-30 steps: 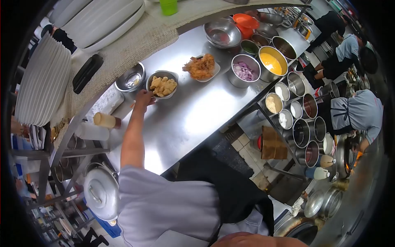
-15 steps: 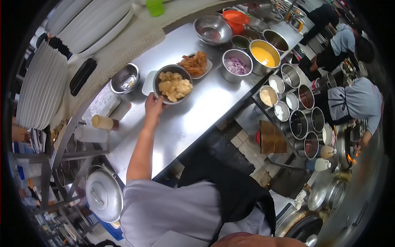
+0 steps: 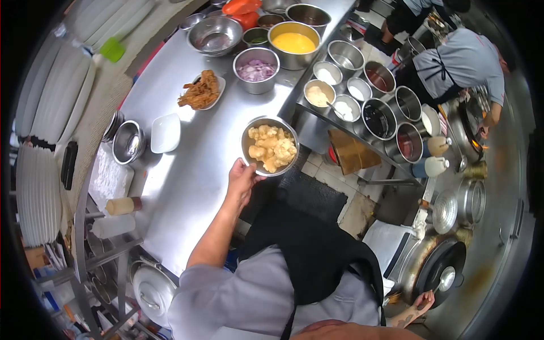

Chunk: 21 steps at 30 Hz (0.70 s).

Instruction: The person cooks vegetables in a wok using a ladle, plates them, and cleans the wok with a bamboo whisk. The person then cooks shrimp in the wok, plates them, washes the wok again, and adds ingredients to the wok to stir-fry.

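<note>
My left hand (image 3: 242, 181) is closed on the rim of a metal bowl (image 3: 247, 160), thumb on the near edge. Pale golden battered pieces (image 3: 273, 148) fill the bowl, which hangs over the counter's right edge. At the lower right, my right hand (image 3: 420, 305) is closed around the handle of a ladle (image 3: 447, 279). The ladle's round head is over a dark wok (image 3: 433, 266). On the counter, a white square dish (image 3: 165, 134) stands left of the bowl, and a plate of browned fried food (image 3: 199, 90) lies farther back.
Chopped onions fill a metal pot (image 3: 256, 85), beside a pot of yellow liquid (image 3: 294, 61). Several sauce containers stand on the side shelf (image 3: 362, 127). Squeeze bottles (image 3: 120, 205) are at the counter's left edge. A co-worker (image 3: 459, 62) stands at a lit burner, upper right.
My left hand has carried the bowl of battered pieces right, off the counter's middle, uncovering the white dish. My right hand and the ladle have come into view. The camera has turned right.
</note>
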{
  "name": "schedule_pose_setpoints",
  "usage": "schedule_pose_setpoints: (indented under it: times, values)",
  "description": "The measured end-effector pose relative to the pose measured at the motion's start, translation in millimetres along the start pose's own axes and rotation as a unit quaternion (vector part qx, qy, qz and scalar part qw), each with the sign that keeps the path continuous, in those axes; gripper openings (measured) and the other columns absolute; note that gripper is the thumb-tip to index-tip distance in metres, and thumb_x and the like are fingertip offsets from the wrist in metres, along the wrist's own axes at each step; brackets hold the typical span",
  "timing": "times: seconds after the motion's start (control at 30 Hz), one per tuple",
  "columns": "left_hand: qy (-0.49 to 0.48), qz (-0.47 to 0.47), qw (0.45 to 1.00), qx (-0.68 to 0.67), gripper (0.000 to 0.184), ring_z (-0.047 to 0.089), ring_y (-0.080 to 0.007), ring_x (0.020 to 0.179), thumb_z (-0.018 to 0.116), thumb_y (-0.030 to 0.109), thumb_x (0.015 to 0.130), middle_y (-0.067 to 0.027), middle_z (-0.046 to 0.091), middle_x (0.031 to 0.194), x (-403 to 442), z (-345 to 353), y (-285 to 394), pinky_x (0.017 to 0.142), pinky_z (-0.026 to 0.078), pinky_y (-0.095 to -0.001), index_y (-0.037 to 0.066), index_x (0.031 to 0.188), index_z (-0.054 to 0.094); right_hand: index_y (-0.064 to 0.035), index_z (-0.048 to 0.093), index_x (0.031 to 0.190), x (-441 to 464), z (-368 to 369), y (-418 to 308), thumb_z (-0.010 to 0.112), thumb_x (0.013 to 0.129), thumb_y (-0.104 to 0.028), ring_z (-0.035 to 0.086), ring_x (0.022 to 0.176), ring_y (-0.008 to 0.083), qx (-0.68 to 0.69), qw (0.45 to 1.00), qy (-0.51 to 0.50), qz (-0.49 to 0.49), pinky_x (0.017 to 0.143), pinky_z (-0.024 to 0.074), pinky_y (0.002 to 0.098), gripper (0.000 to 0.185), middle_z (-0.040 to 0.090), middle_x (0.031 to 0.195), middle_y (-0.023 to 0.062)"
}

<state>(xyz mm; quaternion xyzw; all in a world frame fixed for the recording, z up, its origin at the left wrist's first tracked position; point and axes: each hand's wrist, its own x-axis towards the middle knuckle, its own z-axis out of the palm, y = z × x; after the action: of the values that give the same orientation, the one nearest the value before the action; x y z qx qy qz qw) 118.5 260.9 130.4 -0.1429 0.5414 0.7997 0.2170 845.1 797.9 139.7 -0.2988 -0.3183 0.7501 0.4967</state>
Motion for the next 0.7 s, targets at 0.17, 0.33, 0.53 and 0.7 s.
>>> schedule_pose_setpoints:
  times: [0.17, 0.33, 0.53, 0.7]
  values:
    - [-0.028, -0.072, 0.993, -0.094, 0.02, 0.063, -0.0176, 0.083, 0.05, 0.005, 0.092, -0.0107, 0.062, 0.102, 0, 14, -21, 0.07, 0.057, -0.0293, 0.005, 0.112, 0.048, 0.0022, 0.047, 0.09, -26, 27, -5, 0.047, 0.092, -0.007, 0.043, 0.059, 0.0077, -0.035, 0.997, 0.065, 0.019, 0.055, 0.0384, 0.0228, 0.009, 0.045, 0.069, -0.0008]
    - [-0.025, -0.094, 0.988, -0.117, 0.026, 0.062, -0.0186, 0.088, 0.049, 0.005, 0.091, -0.0103, 0.06, 0.108, 12, 10, -36, 0.074, 0.057, -0.0317, 0.007, 0.117, 0.047, 0.002, 0.048, 0.09, -34, 20, -9, 0.047, 0.091, -0.007, 0.043, 0.059, 0.0074, -0.054, 0.996, 0.067, 0.021, 0.055, 0.0388, 0.0224, 0.009, 0.044, 0.069, -0.0012]
    - [0.009, -0.109, 0.978, -0.177, 0.025, 0.061, -0.0206, 0.089, 0.05, 0.003, 0.091, -0.0118, 0.058, 0.109, 16, 14, -36, 0.076, 0.056, -0.0339, 0.005, 0.115, 0.047, 0.0017, 0.048, 0.09, -31, 16, -10, 0.047, 0.091, -0.008, 0.043, 0.059, 0.0072, -0.084, 0.994, 0.064, 0.023, 0.055, 0.0389, 0.0221, 0.01, 0.044, 0.069, -0.0016]
    - [0.015, -0.099, 0.968, -0.23, 0.027, 0.059, -0.0242, 0.093, 0.052, 0.003, 0.089, -0.0149, 0.056, 0.111, 36, -3, -47, 0.08, 0.055, -0.0344, -0.001, 0.115, 0.046, 0.0002, 0.05, 0.088, -26, 30, -10, 0.046, 0.092, -0.009, 0.043, 0.059, 0.0068, -0.082, 0.995, 0.043, 0.044, 0.055, 0.039, 0.0214, 0.011, 0.043, 0.068, -0.0024]
